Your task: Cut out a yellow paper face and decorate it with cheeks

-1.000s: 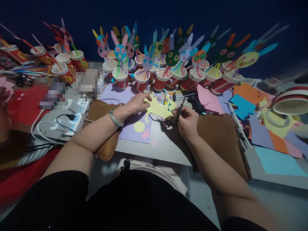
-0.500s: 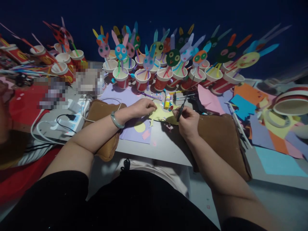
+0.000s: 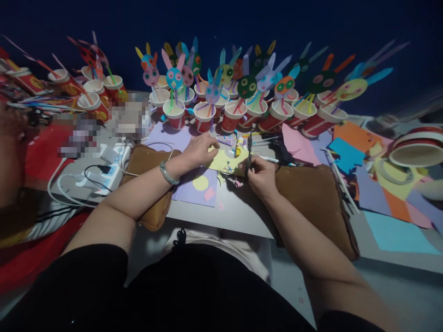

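Observation:
My left hand point(image 3: 201, 150), with a bracelet at the wrist, has its fingers curled at the left end of a yellow paper piece point(image 3: 224, 160). Whether it pinches the paper is hard to make out. My right hand point(image 3: 262, 175) is closed around dark scissors point(image 3: 248, 157), whose blades point away from me near the paper's right end. Below the paper lie small dark and pink scraps point(image 3: 237, 182). A yellow paper circle point(image 3: 200, 182) rests on a purple sheet point(image 3: 187, 193). Just behind the yellow piece is a yellow glue stick point(image 3: 238, 148).
Red-and-white cups point(image 3: 233, 115) holding paper rabbit figures line the back. Brown cushions point(image 3: 308, 193) lie under both forearms. At left are a white power strip point(image 3: 112, 170) with cables and another person's blurred arm point(image 3: 10, 157). Coloured paper point(image 3: 346, 157) and a tape roll are at right.
My right hand and the scissors have moved slightly left, and the scissors point more straight ahead. My left hand has shifted a little left and its fingers have risen. The yellow paper has moved slightly left.

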`<state>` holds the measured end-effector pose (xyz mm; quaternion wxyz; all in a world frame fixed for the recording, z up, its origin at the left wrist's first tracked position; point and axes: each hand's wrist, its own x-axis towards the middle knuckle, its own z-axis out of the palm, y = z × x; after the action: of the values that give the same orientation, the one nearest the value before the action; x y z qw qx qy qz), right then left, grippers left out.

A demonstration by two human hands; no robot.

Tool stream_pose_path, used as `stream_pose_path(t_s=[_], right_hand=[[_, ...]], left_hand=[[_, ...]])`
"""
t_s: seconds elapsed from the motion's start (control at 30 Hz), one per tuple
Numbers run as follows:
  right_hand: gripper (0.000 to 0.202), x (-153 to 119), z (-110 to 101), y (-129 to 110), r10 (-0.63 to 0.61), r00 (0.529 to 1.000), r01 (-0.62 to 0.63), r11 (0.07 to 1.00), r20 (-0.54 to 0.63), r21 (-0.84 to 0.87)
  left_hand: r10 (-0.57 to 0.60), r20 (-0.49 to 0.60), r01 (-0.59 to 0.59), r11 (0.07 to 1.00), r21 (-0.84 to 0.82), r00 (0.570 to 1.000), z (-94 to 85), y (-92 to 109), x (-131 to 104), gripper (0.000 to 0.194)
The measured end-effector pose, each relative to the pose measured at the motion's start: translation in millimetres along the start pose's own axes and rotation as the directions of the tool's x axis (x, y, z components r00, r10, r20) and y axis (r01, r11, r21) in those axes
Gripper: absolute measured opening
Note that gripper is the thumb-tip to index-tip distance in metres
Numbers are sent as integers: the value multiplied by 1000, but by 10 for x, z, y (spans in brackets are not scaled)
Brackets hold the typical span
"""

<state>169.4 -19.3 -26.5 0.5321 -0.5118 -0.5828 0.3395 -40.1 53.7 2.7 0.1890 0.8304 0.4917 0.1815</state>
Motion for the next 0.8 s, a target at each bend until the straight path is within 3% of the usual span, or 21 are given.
stream_pose_path(t_s=[0.1, 0.17, 0.3, 0.57, 0.8], right_hand=[[25, 17, -12, 17, 6, 998, -7, 1000, -58, -25], [26, 31, -31, 33, 16, 996, -18, 1000, -91, -25], [27, 48, -52, 60, 14, 993, -17, 999, -121, -30], [22, 57, -55, 75, -50, 988, 42, 998, -146, -54], [21, 71, -91, 73, -36, 987, 34, 999, -155, -15]], left_hand=[[5, -86, -8, 999, -31, 996, 45, 25, -6, 20], [13, -82, -15, 1000, -23, 997, 96, 47, 0, 19], [37, -5, -37, 999, 21, 999, 189, 111, 109, 23], [56, 179, -90, 978, 186, 982, 292, 273, 567, 31], [47, 233, -102, 968, 229, 971, 328, 331, 658, 25]])
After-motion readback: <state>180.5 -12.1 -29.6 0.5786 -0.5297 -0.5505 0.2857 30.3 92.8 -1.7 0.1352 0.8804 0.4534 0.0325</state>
